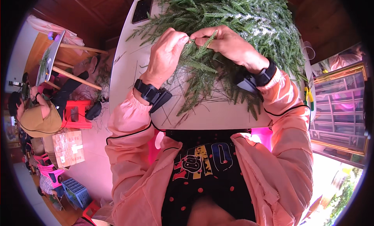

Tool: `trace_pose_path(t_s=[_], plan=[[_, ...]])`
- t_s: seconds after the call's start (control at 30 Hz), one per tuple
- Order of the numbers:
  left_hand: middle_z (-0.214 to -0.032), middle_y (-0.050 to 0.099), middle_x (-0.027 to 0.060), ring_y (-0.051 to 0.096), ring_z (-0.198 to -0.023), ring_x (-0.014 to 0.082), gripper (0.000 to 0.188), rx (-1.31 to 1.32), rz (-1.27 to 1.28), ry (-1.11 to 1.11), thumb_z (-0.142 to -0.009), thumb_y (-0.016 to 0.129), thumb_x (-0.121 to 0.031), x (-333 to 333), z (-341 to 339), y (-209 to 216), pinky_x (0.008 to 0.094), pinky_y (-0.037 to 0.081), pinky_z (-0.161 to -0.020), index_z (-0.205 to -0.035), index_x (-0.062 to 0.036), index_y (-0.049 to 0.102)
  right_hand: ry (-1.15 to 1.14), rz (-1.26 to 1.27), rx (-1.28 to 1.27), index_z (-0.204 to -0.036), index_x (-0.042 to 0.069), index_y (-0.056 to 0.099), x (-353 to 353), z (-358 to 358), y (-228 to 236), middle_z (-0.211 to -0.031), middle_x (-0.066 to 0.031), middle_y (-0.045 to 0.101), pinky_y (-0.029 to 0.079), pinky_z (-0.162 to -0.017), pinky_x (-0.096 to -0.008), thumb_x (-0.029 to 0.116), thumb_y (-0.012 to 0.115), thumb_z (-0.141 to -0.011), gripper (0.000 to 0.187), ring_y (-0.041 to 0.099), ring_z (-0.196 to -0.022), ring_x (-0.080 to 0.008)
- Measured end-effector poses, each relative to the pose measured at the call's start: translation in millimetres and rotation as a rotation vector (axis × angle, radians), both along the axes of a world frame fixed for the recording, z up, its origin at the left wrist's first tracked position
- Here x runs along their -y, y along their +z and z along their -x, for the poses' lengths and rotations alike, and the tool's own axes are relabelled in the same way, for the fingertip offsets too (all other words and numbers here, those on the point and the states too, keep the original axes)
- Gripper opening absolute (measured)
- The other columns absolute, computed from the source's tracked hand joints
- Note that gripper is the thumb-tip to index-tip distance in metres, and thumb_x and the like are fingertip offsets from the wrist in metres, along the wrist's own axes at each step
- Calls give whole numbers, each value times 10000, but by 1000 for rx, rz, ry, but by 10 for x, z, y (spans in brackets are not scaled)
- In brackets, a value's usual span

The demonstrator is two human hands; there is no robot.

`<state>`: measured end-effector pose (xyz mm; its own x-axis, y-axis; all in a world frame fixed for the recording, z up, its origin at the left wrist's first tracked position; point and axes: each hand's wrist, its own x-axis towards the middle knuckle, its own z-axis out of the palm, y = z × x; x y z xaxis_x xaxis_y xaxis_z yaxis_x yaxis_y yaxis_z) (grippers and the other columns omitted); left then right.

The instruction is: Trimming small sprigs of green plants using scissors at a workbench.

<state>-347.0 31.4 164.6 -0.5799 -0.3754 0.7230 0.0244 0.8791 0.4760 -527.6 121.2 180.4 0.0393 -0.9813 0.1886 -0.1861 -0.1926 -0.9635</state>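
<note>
Close together over the table, my two hands work at an artificial fir sprig [198,65] with flat green needles. My left hand [163,56] is closed, thumb and forefinger pinching at the sprig's upper end. My right hand [231,45] is closed too, its fingers holding the sprig just right of the left fingertips. The exact grip point is small and partly hidden by the fingers. Beyond my hands lies a large heap of green fir branches [249,19], some with whitish tips. More sprigs [196,95] lie below my hands on the white table [132,74].
Thin dark stems and needle bits litter the table. A phone [142,10] lies at the far left, and yellow-handled pliers [308,96] rest by the right edge. Leftward, another person [41,117] sits at a separate table; a cardboard box [68,148] and blue crate [77,193] stand on the floor.
</note>
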Motion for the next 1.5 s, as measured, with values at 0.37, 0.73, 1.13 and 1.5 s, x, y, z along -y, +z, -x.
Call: trace_pose_path(t_s=[0.37,0.73,1.13,1.5], plan=[[-906,613,72,614,-848,209,366,-23,137,-169,-700,636,139,-8,31,194,301,507,-705,-1018,-40,663,223,-396,497,-1138,-15,600,-19,174,17,-841,47,608,385,-571,-172,115,658,-841,330,470,-648,-22],[-897,635,52,609,-842,227,445,57,432,-99,-565,650,155,144,-83,194,318,512,-726,-955,-55,689,307,-473,574,-1105,-26,614,80,258,-112,-847,11,644,435,-614,-175,127,705,-826,331,523,-671,-42],[-756,634,43,590,-714,164,17,146,-19,-156,-759,686,-19,78,-132,203,267,449,-642,-770,-22,673,190,-287,174,-944,-13,671,18,141,19,-821,-43,678,486,-644,-199,84,730,-789,192,614,-710,-79],[-767,648,39,561,-687,86,144,48,-869,-258,-886,620,-95,101,-67,84,216,411,-639,-815,21,668,-126,365,-577,-992,28,662,-128,-134,130,-870,-39,668,480,-616,-233,83,721,-792,216,608,-694,-85]])
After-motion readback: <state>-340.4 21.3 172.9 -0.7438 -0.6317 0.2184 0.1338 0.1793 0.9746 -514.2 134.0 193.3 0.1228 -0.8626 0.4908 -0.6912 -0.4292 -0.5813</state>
